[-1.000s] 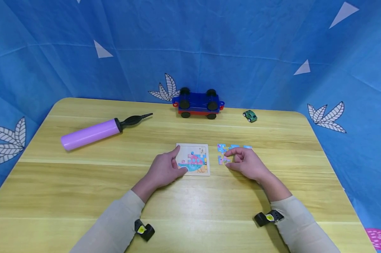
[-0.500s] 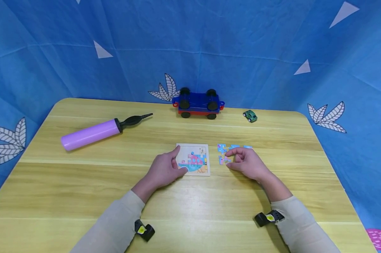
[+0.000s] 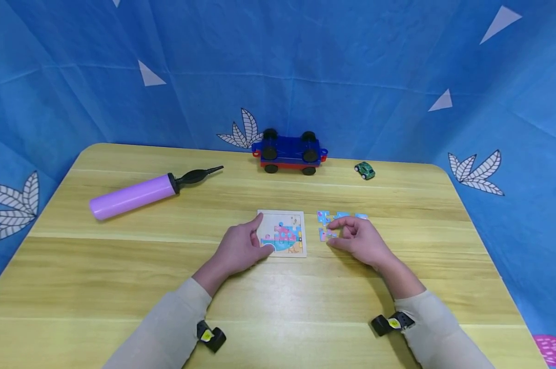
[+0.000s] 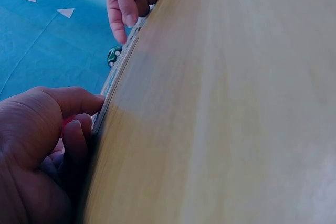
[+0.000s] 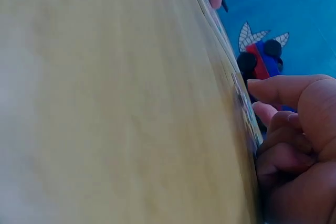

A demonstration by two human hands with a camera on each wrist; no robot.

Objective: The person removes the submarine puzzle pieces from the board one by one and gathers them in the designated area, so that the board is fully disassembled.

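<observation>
My left hand (image 3: 241, 247) holds the square puzzle board (image 3: 282, 214) by its left side, index finger at the upper left and thumb on the lower edge. Several joined pieces in pink, blue and sand colours fill the board's lower right. To the right of the board, my right hand (image 3: 358, 240) pinches a pink and blue puzzle piece (image 3: 323, 234) by its top and bottom edges, between index finger and thumb. Beyond that piece lies a row of loose blue pieces (image 3: 323, 216), partly covered by the hand. In the right wrist view the other fingers (image 5: 283, 163) are curled.
A purple hand pump (image 3: 132, 197) with a black nozzle lies at the left. At the back edge a blue and red toy wagon base (image 3: 290, 148) stands with wheels up and down. A small green toy car (image 3: 365, 170) sits at the back right. Blue cloth (image 3: 351, 61) hangs behind.
My right fingertips have slid slightly left over the puzzle piece, which has barely shifted. My left hand and the board stay in place.
</observation>
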